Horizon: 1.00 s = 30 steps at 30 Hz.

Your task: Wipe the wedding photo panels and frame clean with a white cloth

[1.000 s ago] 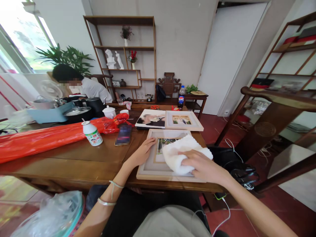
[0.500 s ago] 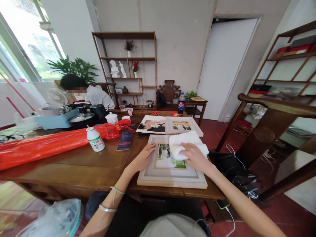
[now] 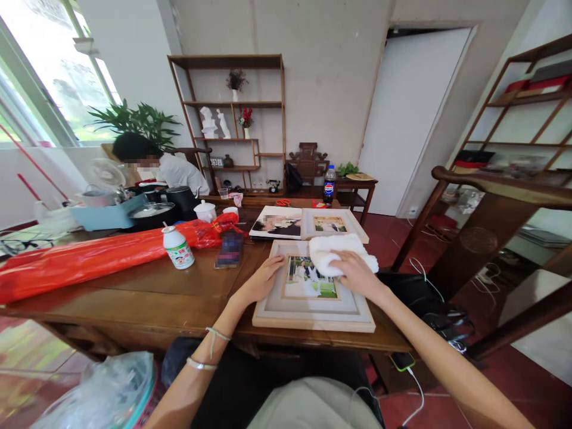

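Note:
A pale wooden picture frame [image 3: 308,313] with a photo of two people lies flat at the near edge of the wooden table [image 3: 134,286]. My left hand [image 3: 261,280] lies flat on the frame's left border, fingers stretched out. My right hand [image 3: 357,275] presses a white cloth [image 3: 333,250] onto the frame's upper right corner, fingers closed over it. Beyond lie a second framed photo [image 3: 333,224] and an unframed print [image 3: 277,223].
A phone [image 3: 229,249], a small white bottle [image 3: 177,247] and a long red plastic bag [image 3: 84,259] lie on the table's left. Another person [image 3: 156,167] sits at the far left by pots. A wooden chair [image 3: 500,220] stands right; cables trail on the floor.
My right hand has slid the white cloth from the frame's lower middle up to its upper right corner, uncovering the photo. My left hand has stayed on the left border.

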Each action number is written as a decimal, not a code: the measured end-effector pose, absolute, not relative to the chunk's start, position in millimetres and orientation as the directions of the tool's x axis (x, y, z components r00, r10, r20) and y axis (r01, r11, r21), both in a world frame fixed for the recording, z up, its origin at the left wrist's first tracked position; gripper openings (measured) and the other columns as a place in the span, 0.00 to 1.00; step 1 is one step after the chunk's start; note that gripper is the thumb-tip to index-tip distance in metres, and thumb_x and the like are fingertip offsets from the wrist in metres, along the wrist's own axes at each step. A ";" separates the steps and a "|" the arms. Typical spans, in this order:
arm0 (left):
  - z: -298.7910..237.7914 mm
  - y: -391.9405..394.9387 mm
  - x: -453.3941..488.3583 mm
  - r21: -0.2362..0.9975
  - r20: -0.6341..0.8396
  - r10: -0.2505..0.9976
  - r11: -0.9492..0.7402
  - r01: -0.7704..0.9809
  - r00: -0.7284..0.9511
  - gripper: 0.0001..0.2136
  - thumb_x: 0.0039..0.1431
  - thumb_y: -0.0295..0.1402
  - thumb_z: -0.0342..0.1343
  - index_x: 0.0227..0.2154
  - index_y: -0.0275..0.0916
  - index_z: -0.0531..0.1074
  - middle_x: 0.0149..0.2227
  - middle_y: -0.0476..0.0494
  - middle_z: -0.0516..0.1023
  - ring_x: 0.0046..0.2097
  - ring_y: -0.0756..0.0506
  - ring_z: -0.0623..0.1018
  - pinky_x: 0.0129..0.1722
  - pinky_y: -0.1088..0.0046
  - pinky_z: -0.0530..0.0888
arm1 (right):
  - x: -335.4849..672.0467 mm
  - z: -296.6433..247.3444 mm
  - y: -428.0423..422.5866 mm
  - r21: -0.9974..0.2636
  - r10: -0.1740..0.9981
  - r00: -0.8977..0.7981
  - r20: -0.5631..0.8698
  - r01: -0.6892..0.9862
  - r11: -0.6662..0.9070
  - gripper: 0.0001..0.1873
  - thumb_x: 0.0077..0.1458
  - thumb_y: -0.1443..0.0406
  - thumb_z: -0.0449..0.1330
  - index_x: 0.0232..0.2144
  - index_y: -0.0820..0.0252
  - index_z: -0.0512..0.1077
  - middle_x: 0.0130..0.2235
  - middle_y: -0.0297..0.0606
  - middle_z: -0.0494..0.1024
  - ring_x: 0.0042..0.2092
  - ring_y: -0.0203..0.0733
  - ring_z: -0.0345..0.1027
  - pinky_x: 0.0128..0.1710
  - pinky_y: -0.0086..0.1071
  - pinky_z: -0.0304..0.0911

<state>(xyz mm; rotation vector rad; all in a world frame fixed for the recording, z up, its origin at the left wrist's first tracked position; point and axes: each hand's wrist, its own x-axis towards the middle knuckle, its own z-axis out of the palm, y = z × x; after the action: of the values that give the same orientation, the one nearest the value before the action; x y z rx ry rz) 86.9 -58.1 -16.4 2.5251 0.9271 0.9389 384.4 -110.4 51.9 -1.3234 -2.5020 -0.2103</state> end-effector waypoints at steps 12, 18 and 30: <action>-14.5 -61.1 88.9 0.476 0.476 0.684 -0.729 0.493 0.553 0.22 0.56 0.20 0.40 0.52 0.35 0.65 0.58 0.37 0.63 0.61 0.44 0.59 0.61 0.57 0.57 | 355.6 74.0 -188.1 -0.117 0.781 -0.608 0.143 0.773 0.624 0.21 0.39 0.76 0.50 0.35 0.58 0.74 0.42 0.44 0.74 0.47 0.47 0.65 0.46 0.39 0.58; -15.0 -58.8 88.9 0.457 0.477 0.682 -0.731 0.506 0.555 0.24 0.53 0.18 0.40 0.53 0.36 0.65 0.58 0.38 0.63 0.61 0.44 0.60 0.61 0.57 0.57 | 353.6 61.1 -201.0 -0.131 0.766 -0.592 0.250 0.763 0.632 0.23 0.37 0.76 0.51 0.37 0.57 0.73 0.51 0.45 0.70 0.56 0.48 0.58 0.55 0.44 0.50; -11.7 -44.8 90.1 0.410 0.417 0.675 -0.737 0.537 0.609 0.24 0.53 0.18 0.40 0.52 0.34 0.65 0.58 0.37 0.63 0.62 0.43 0.58 0.61 0.57 0.56 | 381.8 46.9 -110.2 0.045 0.777 -0.515 0.361 0.842 0.537 0.23 0.40 0.75 0.53 0.40 0.59 0.73 0.49 0.47 0.72 0.54 0.48 0.60 0.56 0.45 0.47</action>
<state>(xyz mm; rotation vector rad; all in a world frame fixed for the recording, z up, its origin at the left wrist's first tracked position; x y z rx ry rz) 90.1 -44.8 -11.7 2.5919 0.9948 0.8224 381.8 -110.2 46.9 -1.3463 -2.4805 -0.3096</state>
